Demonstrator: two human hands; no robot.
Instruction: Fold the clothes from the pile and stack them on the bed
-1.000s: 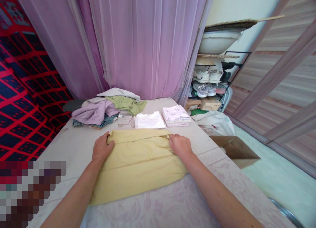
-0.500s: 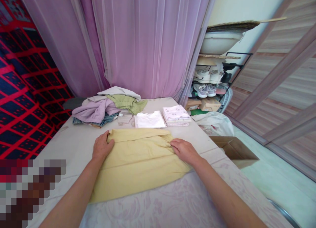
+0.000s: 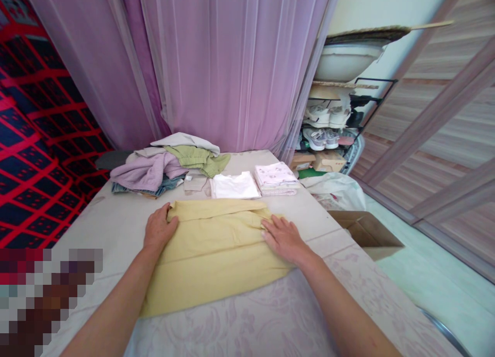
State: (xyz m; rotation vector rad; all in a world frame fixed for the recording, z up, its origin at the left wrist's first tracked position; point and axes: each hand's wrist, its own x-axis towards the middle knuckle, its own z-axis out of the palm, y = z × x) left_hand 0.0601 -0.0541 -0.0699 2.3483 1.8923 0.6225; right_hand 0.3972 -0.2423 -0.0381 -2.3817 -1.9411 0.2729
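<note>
A pale yellow garment lies spread flat on the table, its far edge folded over. My left hand rests on its far left corner, thumb over the fold, fingers curled at the edge. On the garment's right side my right hand lies flat, palm down, fingers spread. Neither hand lifts the cloth.
Behind the garment lie a folded white cloth, a folded floral cloth and a loose pile of clothes. A pink curtain hangs behind. An open cardboard box and a shoe rack stand to the right.
My right hand has slid from the garment's far right corner toward me and flattened with fingers spread. My left hand has stayed at the left corner.
</note>
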